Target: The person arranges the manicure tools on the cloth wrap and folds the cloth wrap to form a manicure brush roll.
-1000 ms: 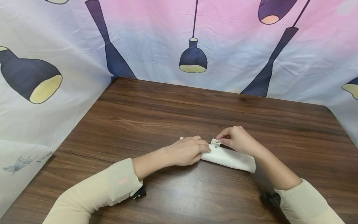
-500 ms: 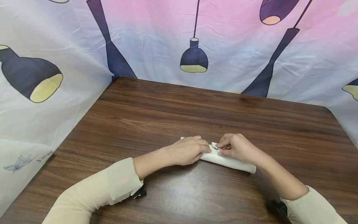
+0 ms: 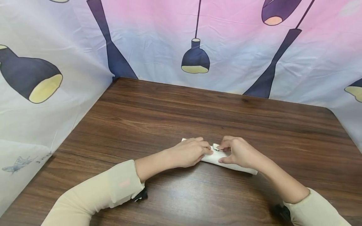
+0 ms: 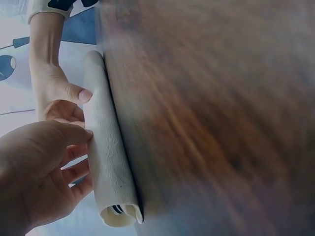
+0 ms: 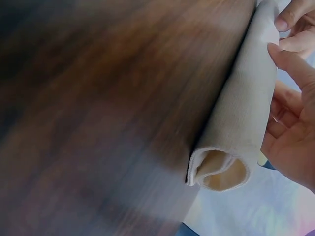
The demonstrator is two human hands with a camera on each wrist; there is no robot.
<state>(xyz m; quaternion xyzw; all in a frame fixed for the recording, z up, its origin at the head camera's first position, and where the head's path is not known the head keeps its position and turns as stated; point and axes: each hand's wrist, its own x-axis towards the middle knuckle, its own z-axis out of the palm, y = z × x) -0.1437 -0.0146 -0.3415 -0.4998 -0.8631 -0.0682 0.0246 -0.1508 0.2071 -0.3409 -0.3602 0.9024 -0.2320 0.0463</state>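
A rolled cream-white cloth case (image 3: 212,158) lies slantwise on the brown table. A short strap (image 3: 216,147) with a metal snap stands on its far side. My left hand (image 3: 189,153) grips the roll left of the strap, thumb on the near side, fingers over the far side. Just to its right, my right hand (image 3: 240,151) holds the roll, its fingertips on the strap and its thumb on the near face. In the left wrist view, something black-striped shows inside the roll's end (image 4: 118,210). The right wrist view shows the other end (image 5: 219,169) as a hollow spiral.
The dark wood-grain table (image 3: 158,106) reaches back to a hanging cloth (image 3: 158,47) printed with lamps. More of this cloth hangs along the left side. Black straps (image 3: 140,194) show under the rolled-up sleeves.
My right hand has come down and nearer, folding the strap toward the roll; its thumb has moved onto the near face. My left hand has stayed in place.
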